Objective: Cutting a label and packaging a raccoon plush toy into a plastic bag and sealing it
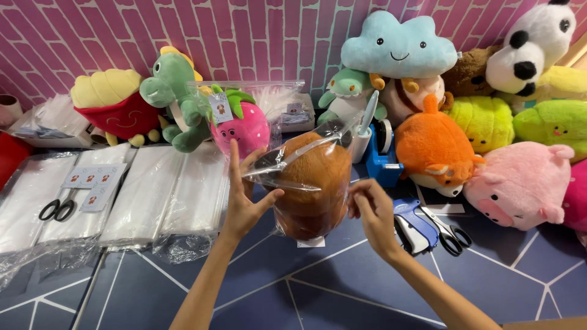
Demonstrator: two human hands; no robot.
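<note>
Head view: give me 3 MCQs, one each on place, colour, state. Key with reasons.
1. Where do the black-handled scissors on the left lie?
A. on the flat clear bag stacks
B. in the tape dispenser
C. on the pink pig

2. What colour is the cloud plush?
A. green
B. light blue
C. orange

3. The brown plush between the left hand and right hand is:
A. bare
B. inside a clear plastic bag
C. boxed

Key: 1 A, they rest on the stacks. 2 B, pale blue fabric. 3 B, glossy film wraps it.

Scissors [57,209] on bag stacks [92,195]
</note>
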